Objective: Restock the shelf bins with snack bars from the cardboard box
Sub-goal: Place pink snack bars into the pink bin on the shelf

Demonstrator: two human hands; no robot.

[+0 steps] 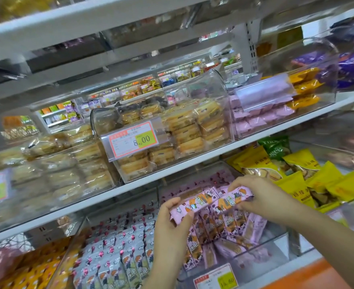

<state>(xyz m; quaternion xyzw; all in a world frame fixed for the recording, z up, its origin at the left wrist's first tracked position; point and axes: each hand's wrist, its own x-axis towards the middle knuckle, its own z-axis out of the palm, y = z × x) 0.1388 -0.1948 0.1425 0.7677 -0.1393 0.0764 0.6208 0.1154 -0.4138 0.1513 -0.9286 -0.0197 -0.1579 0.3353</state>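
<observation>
Head view. Two pink-wrapped snack bars [211, 202] were held end to end just above the clear bin [276, 245]. The left hand [172, 222] clasped the left end of the pair, fingers and thumb curled round the wrapper. The right hand [255, 197] pinched the right end from above, fingertips bent over the bar. Inside the bin, stocked bars [230, 224] in the same pink wrapper stood upright against its back and left side. A price label [215, 277] was fixed to the front of the bin. Grey-white packs [117, 257] filled the container just left of the bin, and yellow bags [322, 184] lay to its upper right. A biscuit container [172, 130] with its own orange tag [133, 140] stood on the shelf above the bin.
</observation>
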